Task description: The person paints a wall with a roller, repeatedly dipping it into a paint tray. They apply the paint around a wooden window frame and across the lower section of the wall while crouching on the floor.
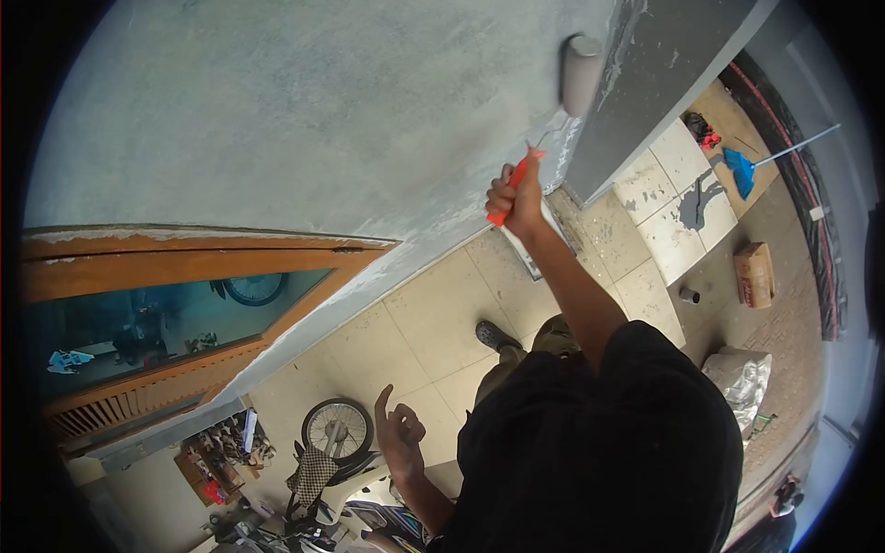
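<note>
My right hand (518, 196) is wrapped round the orange handle of a paint roller (581, 78), arm stretched up and forward. The grey roller sleeve lies close against the grey wall (304, 120), beside the corner with a darker pillar (659, 83). Lower down on the left, my left hand (401, 438) holds nothing, its index finger stretched out and the other fingers loosely bent. Below the right hand a pale, flat rectangular object (560, 228) stands on the tiles, partly hidden by the forearm.
A wooden-framed window (184, 295) borders the wall at left. A motorbike (341, 442) is parked near my left hand, beside a cluttered rack (226, 456). To the right are a blue broom (739, 173), a cardboard box (755, 276), a small can (689, 295) and a silvery cover (740, 382).
</note>
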`<state>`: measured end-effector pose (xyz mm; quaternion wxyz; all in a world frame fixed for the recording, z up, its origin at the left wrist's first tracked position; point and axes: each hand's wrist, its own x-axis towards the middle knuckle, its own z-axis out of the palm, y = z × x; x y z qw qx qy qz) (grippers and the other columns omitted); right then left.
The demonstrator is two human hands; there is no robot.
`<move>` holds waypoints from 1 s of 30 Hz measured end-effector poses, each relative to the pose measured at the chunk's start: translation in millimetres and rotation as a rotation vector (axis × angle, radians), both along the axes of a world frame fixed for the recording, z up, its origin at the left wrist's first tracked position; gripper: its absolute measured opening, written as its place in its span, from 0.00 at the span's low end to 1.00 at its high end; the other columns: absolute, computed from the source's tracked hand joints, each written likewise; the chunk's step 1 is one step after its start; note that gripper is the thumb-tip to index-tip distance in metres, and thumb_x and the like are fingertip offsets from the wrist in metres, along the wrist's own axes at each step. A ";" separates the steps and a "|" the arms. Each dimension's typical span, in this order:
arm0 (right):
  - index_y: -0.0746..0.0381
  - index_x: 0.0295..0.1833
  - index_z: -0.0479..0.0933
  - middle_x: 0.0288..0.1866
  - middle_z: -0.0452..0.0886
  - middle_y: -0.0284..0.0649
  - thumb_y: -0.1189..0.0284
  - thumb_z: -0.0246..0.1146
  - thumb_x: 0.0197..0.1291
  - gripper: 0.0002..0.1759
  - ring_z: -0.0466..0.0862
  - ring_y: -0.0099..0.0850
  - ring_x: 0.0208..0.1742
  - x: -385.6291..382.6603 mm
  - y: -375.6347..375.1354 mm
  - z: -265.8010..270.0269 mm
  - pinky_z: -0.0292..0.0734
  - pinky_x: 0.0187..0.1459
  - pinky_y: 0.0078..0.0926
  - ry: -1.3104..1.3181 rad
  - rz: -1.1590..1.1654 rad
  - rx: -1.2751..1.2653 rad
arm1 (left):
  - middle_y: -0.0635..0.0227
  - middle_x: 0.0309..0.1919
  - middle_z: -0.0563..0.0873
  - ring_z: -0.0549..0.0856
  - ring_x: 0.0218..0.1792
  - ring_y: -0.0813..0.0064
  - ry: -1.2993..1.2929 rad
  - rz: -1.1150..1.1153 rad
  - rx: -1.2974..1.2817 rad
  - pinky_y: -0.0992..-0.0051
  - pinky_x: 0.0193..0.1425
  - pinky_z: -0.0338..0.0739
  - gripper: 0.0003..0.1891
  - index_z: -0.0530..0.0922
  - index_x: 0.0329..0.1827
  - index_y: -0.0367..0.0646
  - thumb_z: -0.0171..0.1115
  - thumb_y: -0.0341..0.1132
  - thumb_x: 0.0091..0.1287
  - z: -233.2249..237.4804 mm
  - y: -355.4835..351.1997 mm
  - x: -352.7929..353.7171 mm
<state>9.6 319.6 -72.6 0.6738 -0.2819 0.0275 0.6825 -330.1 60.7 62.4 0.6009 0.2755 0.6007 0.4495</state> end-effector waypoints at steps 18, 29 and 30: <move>0.50 0.24 0.55 0.15 0.49 0.23 0.23 0.46 0.62 0.40 0.51 0.21 0.15 -7.9 -7.8 -51.5 0.51 0.22 0.25 0.036 0.110 -0.083 | 0.75 0.24 0.69 0.58 0.18 0.88 -0.017 -0.154 -0.146 0.82 0.22 0.50 0.27 0.61 0.76 0.35 0.49 0.34 0.76 -28.3 40.7 -78.1; 0.50 0.24 0.58 0.15 0.50 0.24 0.22 0.45 0.61 0.41 0.53 0.22 0.15 42.2 -10.0 -79.8 0.54 0.23 0.27 -0.048 0.129 -0.105 | 0.74 0.24 0.70 0.57 0.17 0.89 -0.005 -0.010 0.005 0.84 0.21 0.50 0.29 0.60 0.76 0.32 0.51 0.34 0.75 5.4 23.5 -24.6; 0.50 0.24 0.59 0.15 0.50 0.24 0.22 0.45 0.61 0.41 0.53 0.22 0.15 39.7 -14.0 -73.1 0.54 0.23 0.27 -0.007 0.166 -0.099 | 0.74 0.24 0.70 0.57 0.18 0.89 -0.002 0.010 -0.008 0.83 0.22 0.49 0.30 0.60 0.76 0.32 0.53 0.37 0.74 -0.1 20.3 -20.5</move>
